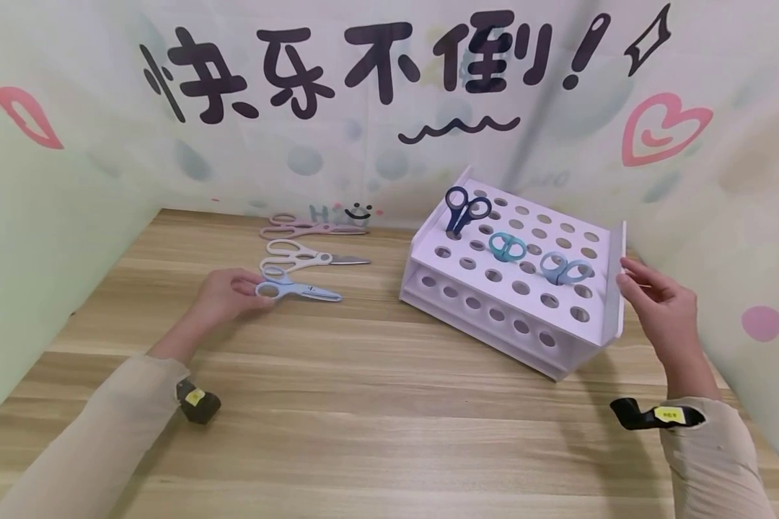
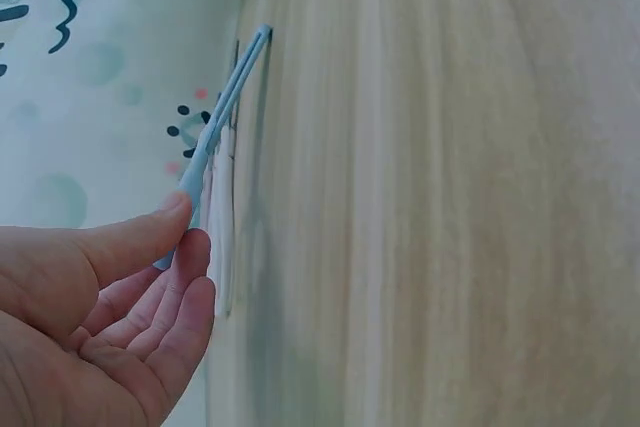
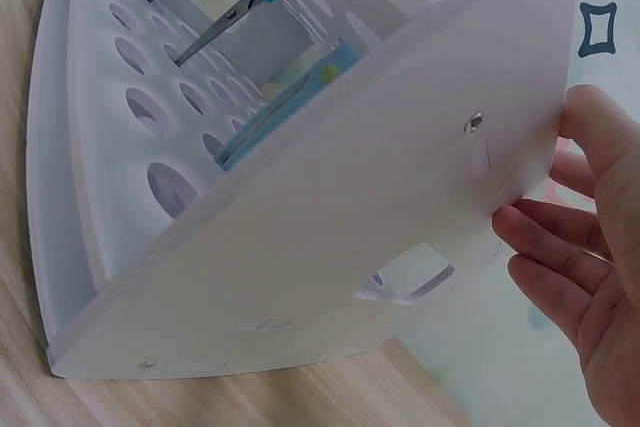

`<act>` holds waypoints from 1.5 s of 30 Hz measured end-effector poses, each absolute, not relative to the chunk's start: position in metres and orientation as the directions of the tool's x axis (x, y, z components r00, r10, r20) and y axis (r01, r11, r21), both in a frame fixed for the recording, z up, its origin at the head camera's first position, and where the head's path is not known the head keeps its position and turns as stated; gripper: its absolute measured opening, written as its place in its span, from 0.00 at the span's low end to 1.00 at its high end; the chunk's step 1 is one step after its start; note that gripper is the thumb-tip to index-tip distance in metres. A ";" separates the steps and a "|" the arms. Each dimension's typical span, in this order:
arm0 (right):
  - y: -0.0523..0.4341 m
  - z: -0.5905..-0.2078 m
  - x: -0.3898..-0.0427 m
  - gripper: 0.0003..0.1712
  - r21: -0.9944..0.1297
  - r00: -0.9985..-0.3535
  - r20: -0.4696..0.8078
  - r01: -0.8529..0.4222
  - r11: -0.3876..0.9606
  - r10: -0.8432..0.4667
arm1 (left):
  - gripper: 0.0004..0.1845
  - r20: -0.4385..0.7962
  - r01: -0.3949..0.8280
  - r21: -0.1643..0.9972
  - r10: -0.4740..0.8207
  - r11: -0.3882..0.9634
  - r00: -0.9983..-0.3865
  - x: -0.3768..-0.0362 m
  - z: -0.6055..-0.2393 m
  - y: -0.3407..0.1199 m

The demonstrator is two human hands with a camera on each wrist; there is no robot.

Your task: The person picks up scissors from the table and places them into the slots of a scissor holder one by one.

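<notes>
I'm pinching the blue scissors (image 1: 296, 289) in my left hand (image 1: 223, 295), right hand (image 1: 661, 306) resting open-fingered against the rack (image 1: 606, 288); that loose pinch is risking a slip.

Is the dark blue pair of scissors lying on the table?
No, the dark blue scissors stand in a hole of the white rack.

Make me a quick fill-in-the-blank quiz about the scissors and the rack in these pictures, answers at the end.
1. The left hand pinches the handle of the ____ scissors on the table.
2. The number of scissors standing in the rack is ____.
3. The right hand touches the rack's ____ side panel.
4. The scissors nearest the wall are ____.

Answers: light blue; three; right; pink
</notes>
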State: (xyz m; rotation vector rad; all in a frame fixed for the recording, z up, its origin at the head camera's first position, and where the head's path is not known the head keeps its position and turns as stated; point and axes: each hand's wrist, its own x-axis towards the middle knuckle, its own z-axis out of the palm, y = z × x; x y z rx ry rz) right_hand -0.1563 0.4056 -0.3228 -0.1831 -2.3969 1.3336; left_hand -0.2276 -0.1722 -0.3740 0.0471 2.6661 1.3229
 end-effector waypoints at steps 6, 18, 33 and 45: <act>0.406 -0.323 -0.157 0.23 -0.844 -0.916 0.273 -0.082 0.530 0.293 | 0.24 -0.105 -0.030 0.821 0.100 0.571 -0.989 -0.225 -0.366 -0.171; 0.405 -0.323 -0.156 0.23 -0.843 -0.911 0.286 -0.092 0.531 0.296 | 0.22 -0.095 -0.025 0.846 0.104 0.533 -0.990 -0.222 -0.352 -0.168; 0.405 -0.323 -0.156 0.23 -0.835 -0.912 0.285 -0.085 0.544 0.295 | 0.21 -0.045 0.044 0.815 0.139 0.578 -0.989 -0.229 -0.336 -0.156; 0.402 -0.322 -0.155 0.24 -0.831 -0.914 0.276 -0.071 0.552 0.298 | 0.20 -0.026 0.101 0.780 0.193 0.618 -0.981 -0.237 -0.317 -0.142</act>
